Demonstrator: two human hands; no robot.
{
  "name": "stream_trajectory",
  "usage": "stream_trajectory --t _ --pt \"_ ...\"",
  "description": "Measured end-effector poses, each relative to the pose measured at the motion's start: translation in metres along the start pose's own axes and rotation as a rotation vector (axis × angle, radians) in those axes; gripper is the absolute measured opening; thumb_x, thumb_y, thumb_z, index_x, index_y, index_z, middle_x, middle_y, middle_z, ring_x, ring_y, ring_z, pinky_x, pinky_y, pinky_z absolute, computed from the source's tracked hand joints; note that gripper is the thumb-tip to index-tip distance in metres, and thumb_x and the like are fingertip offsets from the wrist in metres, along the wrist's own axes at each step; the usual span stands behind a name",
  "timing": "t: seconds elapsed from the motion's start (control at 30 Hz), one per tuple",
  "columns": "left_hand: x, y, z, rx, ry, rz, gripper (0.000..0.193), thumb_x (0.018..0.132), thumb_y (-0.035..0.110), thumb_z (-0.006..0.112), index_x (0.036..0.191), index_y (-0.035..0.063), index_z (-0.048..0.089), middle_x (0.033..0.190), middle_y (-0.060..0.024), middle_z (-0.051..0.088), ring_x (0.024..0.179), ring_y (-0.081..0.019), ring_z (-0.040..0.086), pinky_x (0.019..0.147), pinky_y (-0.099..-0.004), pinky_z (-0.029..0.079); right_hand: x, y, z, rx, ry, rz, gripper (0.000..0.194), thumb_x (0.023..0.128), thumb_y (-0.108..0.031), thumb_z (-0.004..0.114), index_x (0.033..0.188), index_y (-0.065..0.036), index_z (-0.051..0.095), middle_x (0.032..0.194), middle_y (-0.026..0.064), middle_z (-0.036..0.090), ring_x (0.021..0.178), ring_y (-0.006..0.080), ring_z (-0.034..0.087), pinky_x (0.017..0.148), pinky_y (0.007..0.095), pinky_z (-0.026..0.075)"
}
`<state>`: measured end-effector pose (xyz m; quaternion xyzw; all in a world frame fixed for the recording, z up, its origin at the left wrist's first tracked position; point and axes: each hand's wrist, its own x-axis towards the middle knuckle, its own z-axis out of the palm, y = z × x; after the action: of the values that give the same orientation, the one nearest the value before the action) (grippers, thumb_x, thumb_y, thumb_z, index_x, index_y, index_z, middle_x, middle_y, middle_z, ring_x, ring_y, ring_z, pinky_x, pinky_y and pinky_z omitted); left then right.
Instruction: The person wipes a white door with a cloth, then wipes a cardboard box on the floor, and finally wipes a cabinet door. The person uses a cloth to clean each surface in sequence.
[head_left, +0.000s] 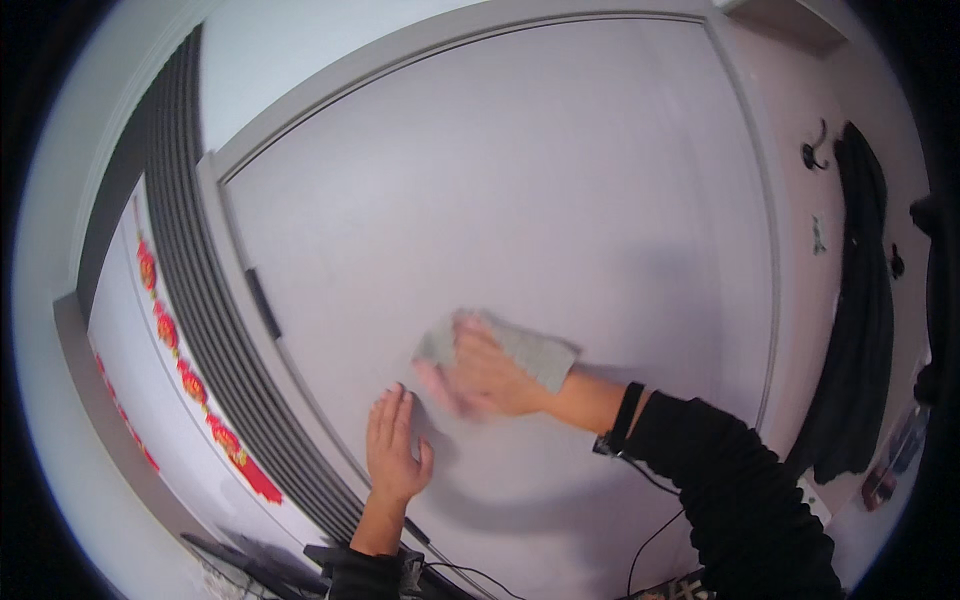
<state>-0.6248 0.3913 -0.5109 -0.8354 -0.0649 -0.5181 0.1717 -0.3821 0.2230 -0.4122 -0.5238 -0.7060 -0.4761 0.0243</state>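
Observation:
A pale flat door panel (480, 202) fills most of the view before me. My right hand (487, 371), slightly blurred, holds a grey-green cloth (541, 355) against the door's surface. The cloth spreads out past my fingers on both sides, and part of it lies under the hand. To the lower left, my left hand (397, 457) rests on the door near its left edge, fingers extended and thumb apart, with nothing in it. A black band (625, 417) with a thin cable circles my right wrist.
Left of the door frame (214, 176) runs a dark ribbed panel (184, 225), with red hanging decorations (193, 382) beyond it. A dark hinge (263, 303) sits on the door's left edge. Rightward are a black wall hook (812, 154) and a hanging dark garment (859, 315). Thin cables (645, 546) dangle below.

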Motion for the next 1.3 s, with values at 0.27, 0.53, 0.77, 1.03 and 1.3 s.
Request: stream_trajectory --t 0.27,0.53,0.77,1.03,1.3 --pt "-0.175 -0.001 -0.009 -0.146 -0.030 -0.346 0.049 0.086 0.005 0.075 0.134 -0.0011 0.071 0.131 -0.0231 0.074 0.120 -0.0453 0.071 0.107 -0.0523 0.058 0.107 0.045 -0.021 -0.123 0.549 0.305 0.097 0.088 -0.032 0.074 0.171 0.002 0.040 0.145 0.0251 0.061 0.155 0.0512 0.043 0.136 0.0644 0.022" --pt "-0.320 -0.001 0.036 -0.212 -0.016 -0.860 0.022 0.093 0.007 0.074 0.115 0.0031 0.072 0.113 -0.0202 0.075 0.110 -0.0445 0.071 0.098 -0.0512 0.058 0.197 0.005 -0.007 -0.172 0.586 0.397 0.097 0.091 -0.026 0.073 0.172 0.009 0.033 0.174 0.0274 0.042 0.166 0.0537 0.027 0.140 0.0598 0.012" --pt "-0.384 0.004 0.070 -0.422 -0.200 -1.121 0.030 0.097 0.018 0.074 0.124 0.0052 0.070 0.121 -0.0203 0.072 0.116 -0.0456 0.069 0.100 -0.0512 0.057 0.211 -0.088 0.054 -0.113 0.565 0.154 0.086 0.088 -0.029 0.078 0.160 0.010 0.053 0.158 0.0295 0.056 0.157 0.0538 0.042 0.137 0.0637 0.022" --pt "-0.400 -0.002 0.088 -0.517 -0.274 -1.106 0.025 0.101 0.025 0.074 0.121 0.0098 0.077 0.122 -0.0188 0.077 0.108 -0.0423 0.076 0.092 -0.0511 0.063 0.161 -0.207 0.114 0.039 0.145 0.118 0.085 0.090 -0.040 0.081 0.160 0.001 0.058 0.142 0.0293 0.065 0.147 0.0567 0.048 0.132 0.0676 0.027" --pt "-0.371 -0.031 0.073 -0.187 -0.539 -1.083 0.031 0.103 0.037 0.072 0.096 0.0063 0.077 0.090 -0.0250 0.079 0.087 -0.0483 0.078 0.077 -0.0584 0.062 0.026 -0.341 0.226 0.135 -0.228 -0.130 0.044 0.110 -0.019 0.053 0.147 0.003 0.064 0.136 0.0192 0.071 0.129 0.0332 0.067 0.126 0.0487 0.045"
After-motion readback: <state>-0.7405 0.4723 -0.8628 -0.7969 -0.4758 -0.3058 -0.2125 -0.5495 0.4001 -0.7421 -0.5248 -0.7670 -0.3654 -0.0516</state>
